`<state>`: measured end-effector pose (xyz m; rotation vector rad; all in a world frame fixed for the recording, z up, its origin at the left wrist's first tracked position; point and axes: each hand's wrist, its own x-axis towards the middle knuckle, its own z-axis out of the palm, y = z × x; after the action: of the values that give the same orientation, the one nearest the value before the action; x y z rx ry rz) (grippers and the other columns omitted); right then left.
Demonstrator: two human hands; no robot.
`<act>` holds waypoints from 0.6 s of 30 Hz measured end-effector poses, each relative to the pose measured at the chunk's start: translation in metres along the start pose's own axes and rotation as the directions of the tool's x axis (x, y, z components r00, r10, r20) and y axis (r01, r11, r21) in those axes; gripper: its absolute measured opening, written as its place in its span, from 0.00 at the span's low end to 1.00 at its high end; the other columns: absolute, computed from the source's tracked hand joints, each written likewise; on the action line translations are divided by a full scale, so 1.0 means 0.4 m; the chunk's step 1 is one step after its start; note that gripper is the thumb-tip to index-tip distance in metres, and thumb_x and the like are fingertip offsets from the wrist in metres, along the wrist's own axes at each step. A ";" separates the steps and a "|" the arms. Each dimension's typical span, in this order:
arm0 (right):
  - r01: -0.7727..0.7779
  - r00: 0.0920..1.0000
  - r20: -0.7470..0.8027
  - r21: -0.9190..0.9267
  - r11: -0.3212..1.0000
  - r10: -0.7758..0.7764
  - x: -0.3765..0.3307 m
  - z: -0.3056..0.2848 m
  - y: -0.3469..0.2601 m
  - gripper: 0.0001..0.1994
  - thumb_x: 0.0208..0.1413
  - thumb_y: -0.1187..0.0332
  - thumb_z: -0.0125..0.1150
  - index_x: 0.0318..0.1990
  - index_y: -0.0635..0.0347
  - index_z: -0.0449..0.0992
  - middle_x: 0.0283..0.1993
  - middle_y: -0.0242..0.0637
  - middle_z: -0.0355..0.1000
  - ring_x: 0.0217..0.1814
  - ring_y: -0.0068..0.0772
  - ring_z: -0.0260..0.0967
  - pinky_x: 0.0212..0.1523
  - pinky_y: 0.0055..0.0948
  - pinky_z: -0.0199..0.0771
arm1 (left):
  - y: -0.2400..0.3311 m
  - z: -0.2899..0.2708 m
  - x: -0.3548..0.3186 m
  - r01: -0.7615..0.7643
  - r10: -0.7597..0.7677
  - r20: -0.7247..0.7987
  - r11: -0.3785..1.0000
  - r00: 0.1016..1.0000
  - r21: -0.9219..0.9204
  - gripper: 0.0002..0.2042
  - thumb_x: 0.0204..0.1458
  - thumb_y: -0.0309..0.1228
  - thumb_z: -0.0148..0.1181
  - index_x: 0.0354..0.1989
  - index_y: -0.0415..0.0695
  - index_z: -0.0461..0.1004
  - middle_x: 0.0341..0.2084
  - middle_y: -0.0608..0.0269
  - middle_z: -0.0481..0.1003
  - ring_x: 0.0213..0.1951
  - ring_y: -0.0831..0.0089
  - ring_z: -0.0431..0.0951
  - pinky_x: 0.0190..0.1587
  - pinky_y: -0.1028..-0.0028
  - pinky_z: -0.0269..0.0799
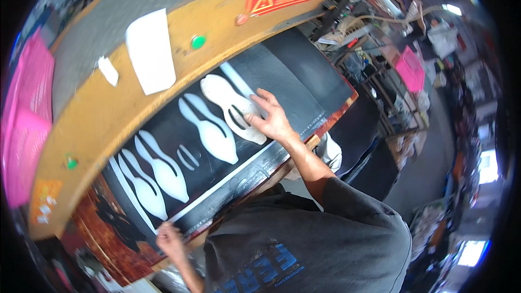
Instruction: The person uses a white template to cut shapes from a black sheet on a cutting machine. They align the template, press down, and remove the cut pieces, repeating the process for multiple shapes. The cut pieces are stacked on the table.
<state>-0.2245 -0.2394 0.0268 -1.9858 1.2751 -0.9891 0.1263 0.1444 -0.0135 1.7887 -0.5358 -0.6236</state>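
The right hand (271, 119) is laid flat, fingers spread apart, on a white sole-shaped cut-out (234, 107) lying on the black rubbery sheet (304, 84). The left hand (169, 240) is set at the sheet's near edge, fingers curled together; whether anything is gripped cannot be told. Similar smooth white cut-outs (163, 171) are ranged alongside.

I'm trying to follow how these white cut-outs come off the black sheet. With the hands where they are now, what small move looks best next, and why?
Probably lift the right hand to peel up the white sole-shaped piece under its fingers, since they already rest spread on it. The left hand presses the black sheet at its near edge, which should keep it from shifting. The other white pieces lie untouched.
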 end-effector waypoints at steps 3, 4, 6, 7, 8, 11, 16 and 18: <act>-0.169 0.961 -0.196 0.146 0.975 0.196 0.036 -0.034 0.056 0.25 0.60 0.63 0.72 0.63 0.62 0.80 0.66 0.51 0.75 0.70 0.51 0.74 0.69 0.41 0.75 | 0.047 0.191 0.059 -0.082 0.050 0.286 0.992 0.957 0.100 0.09 0.69 0.31 0.62 0.44 0.37 0.84 0.31 0.66 0.81 0.32 0.79 0.77 0.39 0.74 0.76; -0.232 0.935 -0.219 0.219 0.948 0.279 0.036 -0.034 0.075 0.22 0.60 0.65 0.71 0.60 0.63 0.82 0.59 0.48 0.79 0.62 0.44 0.79 0.63 0.37 0.79 | 0.055 0.245 0.088 -0.228 0.180 0.379 0.970 0.908 0.086 0.09 0.69 0.31 0.64 0.46 0.37 0.84 0.32 0.64 0.82 0.35 0.78 0.79 0.42 0.73 0.78; -0.283 0.892 -0.226 0.394 0.875 0.391 0.039 -0.012 0.103 0.20 0.62 0.66 0.70 0.59 0.64 0.83 0.54 0.43 0.81 0.53 0.35 0.81 0.56 0.32 0.81 | 0.073 0.324 0.153 -0.278 0.167 0.493 0.947 0.854 0.161 0.10 0.68 0.32 0.64 0.47 0.38 0.85 0.35 0.62 0.84 0.39 0.75 0.81 0.46 0.71 0.78; -0.318 0.862 -0.190 0.519 0.794 0.470 0.042 0.012 0.110 0.19 0.63 0.67 0.70 0.59 0.64 0.83 0.52 0.42 0.81 0.50 0.33 0.81 0.54 0.31 0.81 | 0.084 0.349 0.181 -0.285 0.156 0.546 0.945 0.823 0.159 0.11 0.69 0.33 0.64 0.48 0.38 0.85 0.36 0.60 0.85 0.40 0.74 0.82 0.48 0.71 0.78; -0.315 0.860 -0.186 0.539 0.781 0.476 0.047 0.035 0.114 0.16 0.65 0.68 0.69 0.58 0.64 0.84 0.49 0.40 0.82 0.47 0.29 0.81 0.51 0.29 0.80 | 0.096 0.368 0.206 -0.315 0.148 0.554 0.924 0.819 0.218 0.11 0.68 0.34 0.64 0.48 0.39 0.85 0.37 0.57 0.85 0.41 0.70 0.83 0.49 0.69 0.78; -0.287 0.912 -0.129 0.478 0.830 0.390 0.077 0.092 0.109 0.15 0.67 0.70 0.68 0.58 0.67 0.83 0.48 0.34 0.81 0.49 0.22 0.77 0.51 0.25 0.78 | 0.131 0.409 0.268 -0.450 0.208 0.540 0.815 0.815 0.365 0.10 0.66 0.34 0.63 0.46 0.41 0.86 0.41 0.50 0.84 0.47 0.55 0.83 0.55 0.62 0.76; -0.185 0.961 -0.093 0.481 0.857 0.259 0.175 0.136 0.027 0.21 0.66 0.71 0.67 0.64 0.70 0.77 0.51 0.41 0.79 0.49 0.33 0.79 0.52 0.31 0.79 | 0.151 0.474 0.373 -0.586 0.409 0.438 0.690 0.800 0.426 0.06 0.63 0.30 0.63 0.39 0.41 0.82 0.37 0.51 0.81 0.45 0.51 0.79 0.54 0.57 0.73; -0.025 0.973 -0.195 0.444 0.896 0.124 0.227 0.150 -0.036 0.25 0.64 0.70 0.66 0.67 0.70 0.74 0.50 0.47 0.79 0.48 0.44 0.80 0.52 0.39 0.79 | 0.150 0.494 0.431 -0.592 0.452 0.390 0.684 0.802 0.426 0.05 0.61 0.30 0.65 0.38 0.41 0.82 0.36 0.52 0.80 0.44 0.50 0.78 0.54 0.56 0.73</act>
<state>-0.1432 -0.3134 0.0295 -1.5016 1.1055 -1.3522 0.1253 -0.1241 -0.0307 1.9267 -1.4732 -0.2985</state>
